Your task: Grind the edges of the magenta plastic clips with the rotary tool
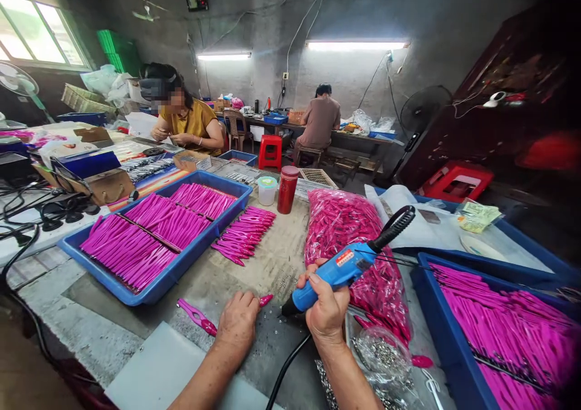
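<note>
My right hand is wrapped round a blue power tool, its black tip pointing down-left at the table. My left hand rests closed on the table, over a pink piece whose tip sticks out beside the fingers; the rest of that piece is hidden. Just left of this hand lies a pink handle-like piece with a slot. Small metal bits are scattered near the tool's tip. Behind my hands is a row of pink pieces. A clear bag of pink parts stands behind the tool.
Blue trays of pink pieces stand left and right. A red canister and a lidded tub are at the back. Bags of metal parts lie right of my forearm. A black cable crosses the front. Two people sit beyond.
</note>
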Demonstrator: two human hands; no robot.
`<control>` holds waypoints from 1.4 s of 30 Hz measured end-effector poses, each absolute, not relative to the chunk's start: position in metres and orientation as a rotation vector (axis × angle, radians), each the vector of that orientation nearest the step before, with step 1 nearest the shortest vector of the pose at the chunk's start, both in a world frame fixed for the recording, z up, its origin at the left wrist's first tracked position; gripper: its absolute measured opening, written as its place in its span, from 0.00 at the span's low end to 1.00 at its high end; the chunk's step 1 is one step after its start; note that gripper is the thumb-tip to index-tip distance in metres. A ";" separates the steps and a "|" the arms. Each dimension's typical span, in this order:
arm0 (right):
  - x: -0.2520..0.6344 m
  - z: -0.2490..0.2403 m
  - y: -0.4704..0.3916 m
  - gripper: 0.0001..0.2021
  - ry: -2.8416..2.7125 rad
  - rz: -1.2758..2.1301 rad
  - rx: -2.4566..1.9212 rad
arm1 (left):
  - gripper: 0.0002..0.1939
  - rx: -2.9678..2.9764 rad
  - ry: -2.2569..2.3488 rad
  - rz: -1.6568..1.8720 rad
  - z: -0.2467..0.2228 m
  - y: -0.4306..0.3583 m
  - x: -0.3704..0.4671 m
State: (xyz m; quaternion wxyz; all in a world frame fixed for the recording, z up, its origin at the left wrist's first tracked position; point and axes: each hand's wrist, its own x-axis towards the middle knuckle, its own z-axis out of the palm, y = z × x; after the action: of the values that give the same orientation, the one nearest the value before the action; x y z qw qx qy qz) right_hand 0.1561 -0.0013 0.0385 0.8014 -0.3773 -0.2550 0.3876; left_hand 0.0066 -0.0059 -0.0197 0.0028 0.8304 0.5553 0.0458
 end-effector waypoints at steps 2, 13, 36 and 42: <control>0.153 0.039 0.002 0.17 -0.567 0.835 -0.810 | 0.12 2.578 1.744 0.131 -0.019 -0.006 0.007; 0.144 0.043 0.010 0.19 -0.627 0.832 -0.812 | 0.13 2.539 1.769 0.306 -0.025 -0.007 0.007; 0.165 0.040 -0.007 0.16 -0.523 0.780 -0.755 | 0.32 1.490 1.229 0.526 0.021 0.006 -0.005; 0.168 0.036 -0.008 0.17 -0.509 0.780 -0.744 | 0.30 1.745 1.269 0.564 0.012 0.007 -0.009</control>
State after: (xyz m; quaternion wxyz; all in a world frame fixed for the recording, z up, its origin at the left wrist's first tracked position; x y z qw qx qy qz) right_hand 0.1675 -0.0081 0.0364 0.8276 -0.3503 -0.2396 0.3675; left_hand -0.0086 0.0070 0.0119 0.4402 0.7026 0.5108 0.2272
